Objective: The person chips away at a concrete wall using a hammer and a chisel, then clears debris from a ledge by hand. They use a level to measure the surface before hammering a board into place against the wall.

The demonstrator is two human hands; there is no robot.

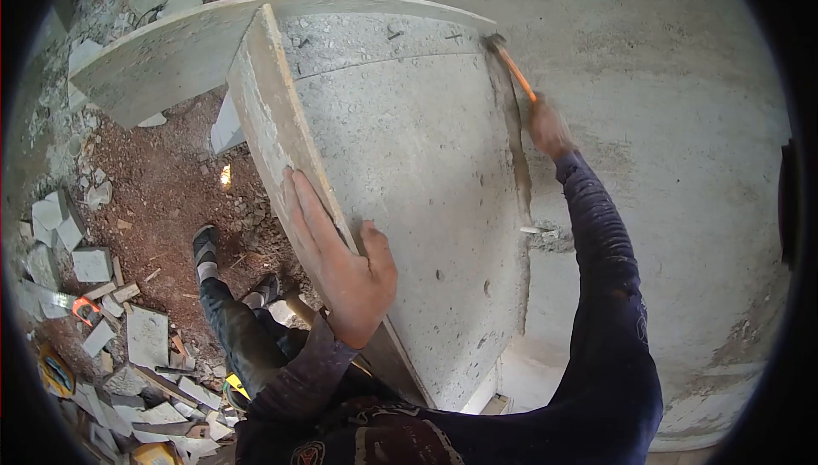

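Observation:
My right hand (550, 129) is wrapped round the orange handle of a hammer (516, 70), whose head touches the far right corner of a grey concrete slab (409, 158), by the wall. My left hand (345, 265) lies against an upright board (273, 116) along the slab's left edge, with its fingers stretched on the outer face and the thumb apart over the top edge. A second long board (179, 60) runs along the slab's far edge. Several nails stick out near that edge, close to a crack line.
Rubble and broken block pieces (149, 335) cover the ground at lower left, with a handsaw (83, 310) and a tape measure (56, 371) among them. Reddish soil (145, 175) lies below the boards. A grey wall (682, 167) rises at right.

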